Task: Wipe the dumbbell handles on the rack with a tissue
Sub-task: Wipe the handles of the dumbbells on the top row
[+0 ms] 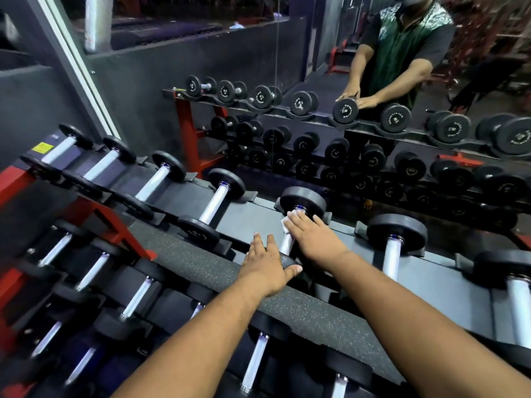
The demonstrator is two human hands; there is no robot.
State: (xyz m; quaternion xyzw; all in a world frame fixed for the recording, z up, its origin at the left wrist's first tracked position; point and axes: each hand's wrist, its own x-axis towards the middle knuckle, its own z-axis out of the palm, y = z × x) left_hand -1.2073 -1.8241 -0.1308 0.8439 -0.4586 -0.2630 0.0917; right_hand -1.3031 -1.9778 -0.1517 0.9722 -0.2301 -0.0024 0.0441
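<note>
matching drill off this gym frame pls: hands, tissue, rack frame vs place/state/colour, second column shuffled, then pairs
Things:
1. left hand
2. right hand
3. tissue
4. rack frame

States:
A. red
B. white, pressed on the dumbbell handle
C. rests on the near dumbbell head
D. lies over the handle, covering the tissue

Pairs: 1-C, 2-D, 3-B, 4-A

White tissue; silver handles; black dumbbell heads; red rack frame; grey speckled shelf edge.
</note>
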